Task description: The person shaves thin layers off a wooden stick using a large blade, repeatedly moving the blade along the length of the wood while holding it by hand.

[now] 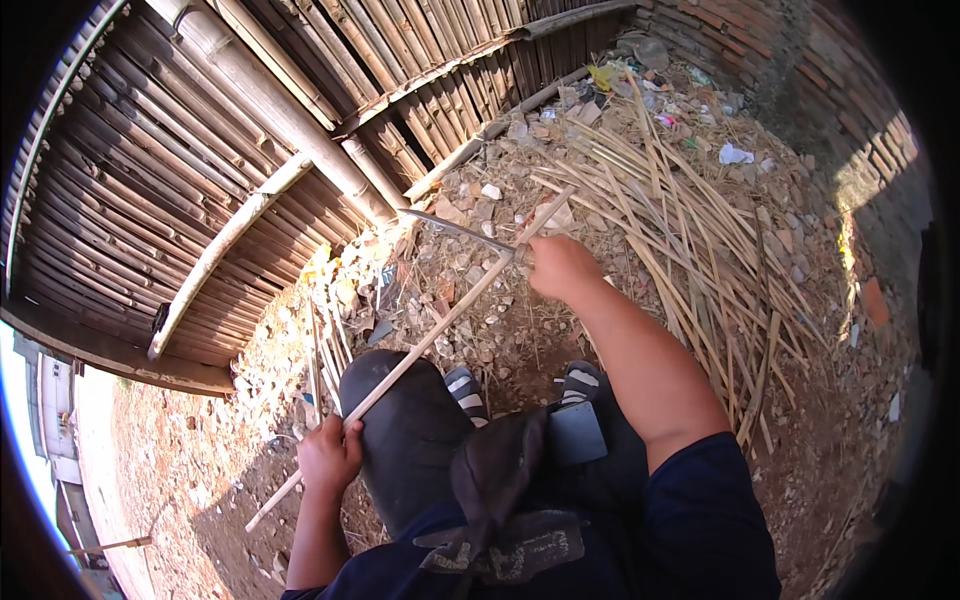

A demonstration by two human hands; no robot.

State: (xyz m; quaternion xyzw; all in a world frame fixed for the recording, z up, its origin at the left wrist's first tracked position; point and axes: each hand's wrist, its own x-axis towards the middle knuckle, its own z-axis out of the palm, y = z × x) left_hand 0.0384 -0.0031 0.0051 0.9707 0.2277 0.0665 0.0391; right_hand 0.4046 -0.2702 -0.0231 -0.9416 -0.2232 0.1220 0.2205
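A long pale bamboo strip (440,328) slants across the picture, from beside my left thigh up past my right fist. My left hand (330,455) is closed around its lower part, with the near end sticking out below. In my right hand (562,268) is the handle of a knife (455,228), mostly hidden by the fingers. Its long, narrow, slightly curved blade points left, and its base lies against the strip close to the fist. The strip's far end reaches beyond the blade.
Many loose bamboo strips (690,270) lie heaped to the right on rubble. A few more strips (328,350) are beside my left knee. A bamboo-slat structure (190,200) stands left, a brick wall (740,50) far right. A dark flat rectangular object (577,433) rests on my lap.
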